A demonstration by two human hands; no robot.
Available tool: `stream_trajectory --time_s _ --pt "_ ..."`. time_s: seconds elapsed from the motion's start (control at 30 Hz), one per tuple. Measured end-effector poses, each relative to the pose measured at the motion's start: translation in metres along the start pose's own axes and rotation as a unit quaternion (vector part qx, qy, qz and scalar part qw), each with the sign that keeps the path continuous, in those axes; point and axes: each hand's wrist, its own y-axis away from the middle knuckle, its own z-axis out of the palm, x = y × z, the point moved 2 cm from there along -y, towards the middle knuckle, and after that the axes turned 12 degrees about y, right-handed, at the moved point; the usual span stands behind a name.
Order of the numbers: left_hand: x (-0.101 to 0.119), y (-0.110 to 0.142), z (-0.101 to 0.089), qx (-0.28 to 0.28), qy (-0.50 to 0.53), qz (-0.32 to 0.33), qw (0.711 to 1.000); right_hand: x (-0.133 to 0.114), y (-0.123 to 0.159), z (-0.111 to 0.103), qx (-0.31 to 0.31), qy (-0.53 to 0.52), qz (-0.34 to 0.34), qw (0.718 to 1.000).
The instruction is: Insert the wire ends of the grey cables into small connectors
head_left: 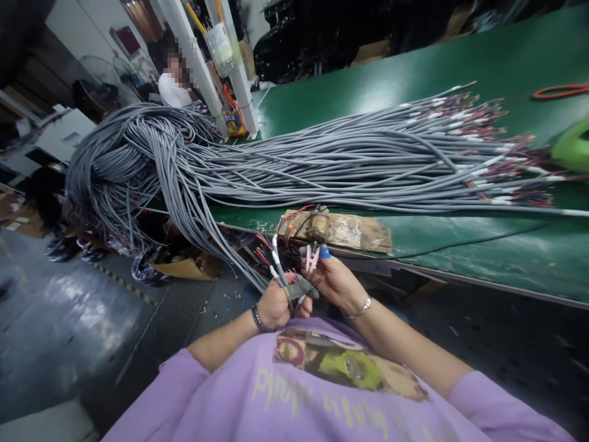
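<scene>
"Grey cables (322, 162) run left to right along the tabletop (442, 230). How are they held?"

"Several come down over the near edge on the left, into the left hand (275, 305), which is closed round them. That grip probably keeps their ends together and steady."

"And the right hand (338, 283)?"

"Just beside it, pinching a pale piece (312, 258) between thumb and finger; clip or sleeve, I cannot tell. Working off the near edge likely gives both hands room."

"Why lay the others lengthwise?"

"Perhaps against tangling: many of their coloured wires (478, 120) gather at the right, while the left side loops and droops."

"Counts?"

"Two hands. Two white-banded ends (275, 245) show plainly above the left hand; more may be hidden. Cables: too many to count. One block (361, 232) on the near edge, one black cord (460, 246) right of it, one orange loop (564, 87) far right, two posts (245, 98) on the far left."
</scene>
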Motion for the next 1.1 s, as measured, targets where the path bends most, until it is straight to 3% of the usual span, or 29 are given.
stream_trajectory --time_s 0.17,0.47,0.83,0.97,1.1 --pt "0.001 0.001 0.001 0.016 -0.010 -0.005 1.000 0.000 0.001 0.001 -0.004 0.005 -0.003 1.000" --pt "-0.004 0.007 -0.002 0.005 -0.030 0.007 0.999 -0.007 0.011 0.001 -0.050 -0.026 0.052 0.997" --pt "-0.006 0.010 0.008 0.097 -0.026 0.091 0.991 -0.008 0.009 0.003 -0.055 0.037 0.007 0.998" --pt "-0.008 0.007 0.010 0.107 -0.031 0.096 0.989 -0.004 0.004 0.001 -0.077 0.050 0.002 0.996" --pt "-0.009 0.006 0.010 0.113 -0.034 0.087 0.989 0.000 0.001 0.000 -0.058 0.039 -0.008 0.997"
